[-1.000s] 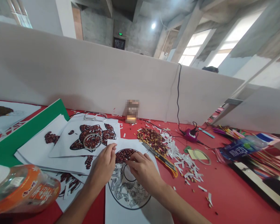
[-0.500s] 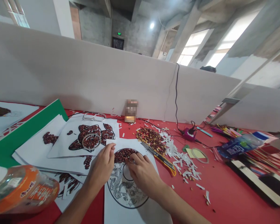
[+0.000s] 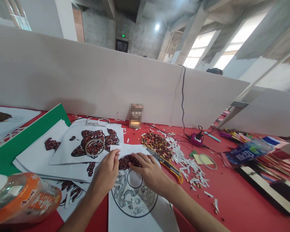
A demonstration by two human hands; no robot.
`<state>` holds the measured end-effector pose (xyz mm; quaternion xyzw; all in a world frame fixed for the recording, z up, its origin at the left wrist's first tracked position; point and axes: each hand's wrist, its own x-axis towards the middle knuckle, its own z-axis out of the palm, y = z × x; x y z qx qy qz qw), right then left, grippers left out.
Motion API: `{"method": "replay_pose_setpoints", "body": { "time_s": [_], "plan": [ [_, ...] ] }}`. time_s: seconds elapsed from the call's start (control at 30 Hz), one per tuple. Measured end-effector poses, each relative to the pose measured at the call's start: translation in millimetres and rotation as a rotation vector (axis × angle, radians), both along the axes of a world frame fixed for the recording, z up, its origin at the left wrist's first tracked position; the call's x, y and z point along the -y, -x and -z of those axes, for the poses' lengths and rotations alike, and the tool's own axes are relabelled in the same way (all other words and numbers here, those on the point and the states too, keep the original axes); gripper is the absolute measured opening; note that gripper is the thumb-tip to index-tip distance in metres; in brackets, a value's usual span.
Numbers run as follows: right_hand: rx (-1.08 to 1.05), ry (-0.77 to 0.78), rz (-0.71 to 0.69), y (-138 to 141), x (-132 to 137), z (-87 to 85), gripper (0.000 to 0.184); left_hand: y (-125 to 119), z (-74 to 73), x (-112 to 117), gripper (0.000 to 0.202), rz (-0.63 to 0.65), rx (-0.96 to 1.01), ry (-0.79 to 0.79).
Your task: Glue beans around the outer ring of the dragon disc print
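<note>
A jar (image 3: 26,198) is sitting at the near left. The left hand (image 3: 110,167) is curling its fingers at the left edge of the dragon sheet (image 3: 134,201); whether its grip is holding anything, I cannot tell. Beans (image 3: 124,162) are filling the ring's top, between the hands. The right hand (image 3: 146,167) is partly covering them, its grip fairly wide. Beyond, a seed pile (image 3: 157,143) and a knife (image 3: 168,165) are lying on the worktop (image 3: 232,199).

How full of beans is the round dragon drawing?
Partly: red beans fill the visible top of the drawing; its lower part shows bare printed lines.
</note>
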<state>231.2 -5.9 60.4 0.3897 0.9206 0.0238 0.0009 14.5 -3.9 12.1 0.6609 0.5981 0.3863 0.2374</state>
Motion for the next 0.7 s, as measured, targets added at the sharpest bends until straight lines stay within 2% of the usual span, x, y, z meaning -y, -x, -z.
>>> {"method": "replay_pose_setpoints", "body": {
  "time_s": [0.1,0.23,0.5,0.6,0.7],
  "plan": [
    [0.007,0.028,-0.009,-1,-3,-2.6,0.058,0,-0.1,0,0.033,-0.01,0.0,0.006],
    [-0.002,0.032,-0.012,1,-3,-6.4,0.053,0,1.1,0,0.033,-0.005,-0.006,0.0],
    [-0.045,-0.005,0.01,4,5,-5.3,0.056,-1,0.3,0,0.034,0.003,-0.008,0.007],
    [-0.287,0.024,0.023,11,22,-15.5,0.053,-1,-0.4,0,0.034,-0.003,-0.011,0.007],
    [-0.637,0.074,-0.002,7,60,-28.5,0.048,-2,-0.7,0,0.034,-0.003,-0.009,0.002]
  ]
}}
